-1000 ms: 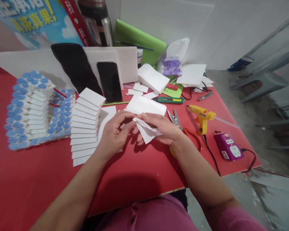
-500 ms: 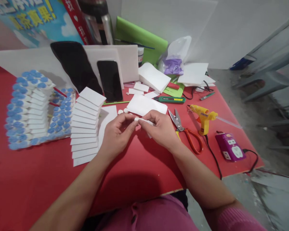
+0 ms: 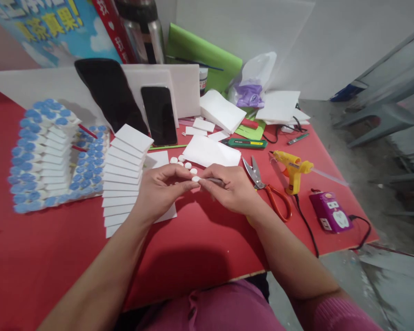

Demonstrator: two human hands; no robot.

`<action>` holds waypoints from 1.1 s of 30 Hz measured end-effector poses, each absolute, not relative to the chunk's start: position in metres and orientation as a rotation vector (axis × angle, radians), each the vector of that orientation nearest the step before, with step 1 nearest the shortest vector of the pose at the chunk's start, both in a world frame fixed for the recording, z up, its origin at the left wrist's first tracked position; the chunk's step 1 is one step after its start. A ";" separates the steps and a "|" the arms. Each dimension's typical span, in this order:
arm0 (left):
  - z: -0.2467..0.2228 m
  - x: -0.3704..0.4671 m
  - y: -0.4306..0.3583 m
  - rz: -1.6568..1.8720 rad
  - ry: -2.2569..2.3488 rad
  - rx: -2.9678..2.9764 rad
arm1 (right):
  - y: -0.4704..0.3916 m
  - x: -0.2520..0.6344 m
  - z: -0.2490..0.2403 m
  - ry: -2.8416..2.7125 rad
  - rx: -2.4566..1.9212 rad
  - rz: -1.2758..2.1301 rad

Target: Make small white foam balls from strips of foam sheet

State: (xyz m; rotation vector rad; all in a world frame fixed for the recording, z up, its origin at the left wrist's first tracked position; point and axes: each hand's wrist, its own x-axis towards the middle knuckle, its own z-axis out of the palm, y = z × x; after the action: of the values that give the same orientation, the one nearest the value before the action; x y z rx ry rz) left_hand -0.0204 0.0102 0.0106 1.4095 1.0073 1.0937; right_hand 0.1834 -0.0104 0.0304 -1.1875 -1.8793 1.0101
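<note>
"Between the two hands, what is that small white roll [image 3: 195, 179]?"

"It looks like rolled paper. The left hand [image 3: 157, 188] pinches its round end with thumb and finger. The right hand [image 3: 232, 188] pinches it too, farther along, so both grips are closed on it."

"Is that roll done?"

"It looks nearly done, since its end is round and neat. The right hand hides part of it, so nobody can tell if the loose edge is down."

"And just behind the fingers?"

"More white rolls [image 3: 173, 160] lie in a short bent line. They look done as rolls, but their ends that show have no blue. Next to them is the white paper [image 3: 212, 151], flat and not rolled."

"What sits on the left?"

"White cards [image 3: 119, 195] lie like a fan of steps. Past them, blue-tipped rolls [image 3: 27, 168] stand close together in rows around more white steps. That part looks much farther along. How many rolls are left to make, the view does not show."

"And on the right?"

"Scissors [image 3: 279, 207] lie open on the red table [image 3: 200, 248]. Beyond them are a yellow glue gun [image 3: 291, 170] and a purple power box [image 3: 331, 211]. Neither hand touches those."
</note>
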 end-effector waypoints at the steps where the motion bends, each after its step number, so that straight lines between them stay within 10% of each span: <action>1: 0.011 -0.020 0.010 1.093 1.019 1.411 | -0.010 0.183 0.030 -1.878 -1.198 1.015; 33: 0.010 -0.016 0.005 1.106 1.041 1.667 | -0.013 0.178 0.027 -1.884 -1.357 0.781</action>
State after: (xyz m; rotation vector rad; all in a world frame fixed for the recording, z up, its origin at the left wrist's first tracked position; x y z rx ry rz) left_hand -0.0156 0.0050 0.0095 1.6669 1.0407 1.1061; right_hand 0.1777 -0.0129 0.0270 -1.3569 -1.8845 0.7811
